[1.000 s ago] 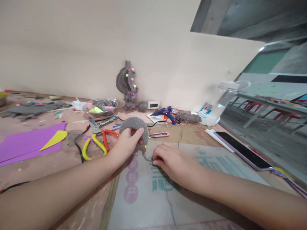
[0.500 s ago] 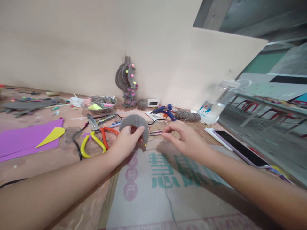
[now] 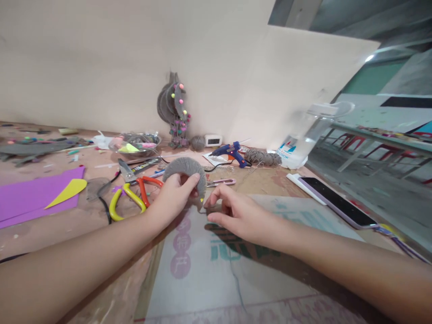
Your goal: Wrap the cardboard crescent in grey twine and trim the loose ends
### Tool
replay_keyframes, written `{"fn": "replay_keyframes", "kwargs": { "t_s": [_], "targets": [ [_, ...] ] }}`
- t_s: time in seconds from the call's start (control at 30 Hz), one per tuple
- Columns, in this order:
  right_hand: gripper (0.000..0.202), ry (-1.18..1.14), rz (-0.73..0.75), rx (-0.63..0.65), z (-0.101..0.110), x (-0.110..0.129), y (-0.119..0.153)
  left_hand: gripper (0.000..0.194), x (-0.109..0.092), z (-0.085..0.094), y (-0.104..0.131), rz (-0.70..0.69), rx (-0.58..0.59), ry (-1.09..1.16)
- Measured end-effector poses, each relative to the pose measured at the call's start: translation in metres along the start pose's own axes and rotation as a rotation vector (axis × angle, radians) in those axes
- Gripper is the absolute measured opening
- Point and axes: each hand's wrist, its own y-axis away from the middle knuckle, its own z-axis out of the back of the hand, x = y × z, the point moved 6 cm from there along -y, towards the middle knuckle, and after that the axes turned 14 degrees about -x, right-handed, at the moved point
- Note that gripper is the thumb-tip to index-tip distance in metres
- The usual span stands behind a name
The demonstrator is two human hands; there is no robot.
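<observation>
A crescent wound in grey yarn (image 3: 185, 166), with a small yellow bit at its lower tip, is pinched between the thumb and fingers of my left hand (image 3: 180, 191). My right hand (image 3: 232, 211) is just right of that tip, its thumb and index finger curled around a thin grey yarn strand (image 3: 203, 211). The strand is partly hidden by the fingers. Beneath both hands lies a printed white sheet (image 3: 199, 288), with a loose grey thread (image 3: 238, 283) across it. Small pink-handled scissors or snips (image 3: 221, 182) rest just behind my right hand.
Yellow-and-orange-handled scissors (image 3: 128, 198) and purple sheets (image 3: 33, 193) lie at left. Behind are a blue glue gun (image 3: 231, 152), a grey yarn skein (image 3: 263, 157) and a bowl (image 3: 135, 146). A phone (image 3: 337, 202) and a plastic jug (image 3: 297, 144) stand at right.
My right hand has moved left and down, close to the crescent's lower tip. My left hand keeps its hold on the crescent; the view has shifted slightly.
</observation>
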Motion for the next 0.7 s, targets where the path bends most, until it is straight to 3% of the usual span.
{"fn": "replay_keyframes", "kwargs": {
  "t_s": [0.17, 0.33, 0.53, 0.7],
  "targets": [
    [0.004, 0.114, 0.158, -0.036, -0.005, 0.010, -0.002, 0.029, -0.004, 0.001, 0.001, -0.007, -0.023, -0.017],
    [0.013, 0.125, 0.295, -0.053, -0.002, 0.026, -0.011, 0.026, -0.007, 0.003, 0.003, -0.041, -0.035, -0.046],
    [0.009, -0.072, 0.197, -0.151, 0.009, 0.012, -0.024, 0.030, -0.006, 0.002, 0.004, -0.025, 0.004, -0.105],
    [0.005, -0.021, 0.100, -0.199, 0.014, -0.006, -0.018, 0.032, -0.004, 0.000, 0.004, 0.019, 0.006, -0.135]
  ]
}}
